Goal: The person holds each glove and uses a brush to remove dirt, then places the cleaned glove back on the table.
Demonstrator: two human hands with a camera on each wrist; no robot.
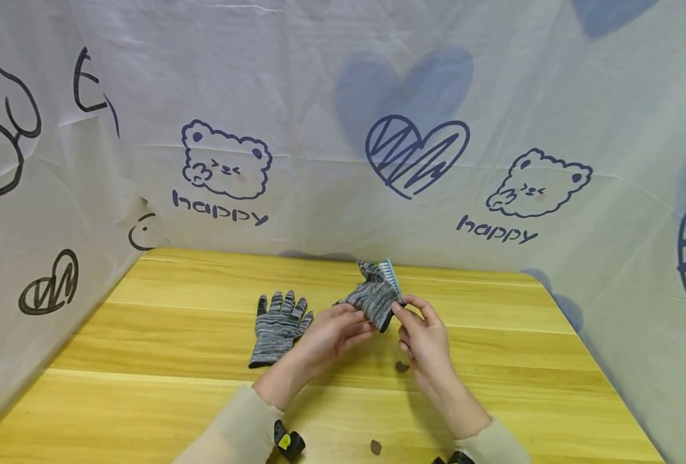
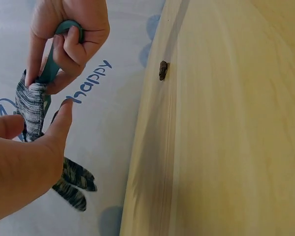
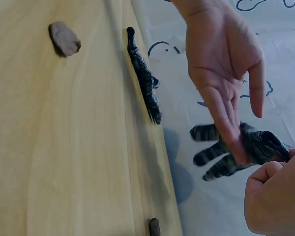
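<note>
A grey-and-black knit glove (image 1: 372, 299) is up off the table between both hands, its fingers dangling in the left wrist view. My left hand (image 1: 337, 332) touches the glove with nearly straight fingers; its thumb stands apart from the cloth in the right wrist view. My right hand (image 1: 427, 335) curls round the teal handle (image 2: 49, 69) of a brush and pinches the glove's cuff. White bristles of the brush (image 1: 388, 274) show beside the glove in the head view. A matching glove (image 1: 276, 332) lies flat on the table, left of my hands.
On the wooden table (image 1: 175, 322) sit two small brown lumps, one lump (image 1: 401, 366) below my right hand and another lump (image 1: 376, 446) near the front. A white cloth (image 1: 320, 161) printed with hearts and bears hangs behind the table and at its sides.
</note>
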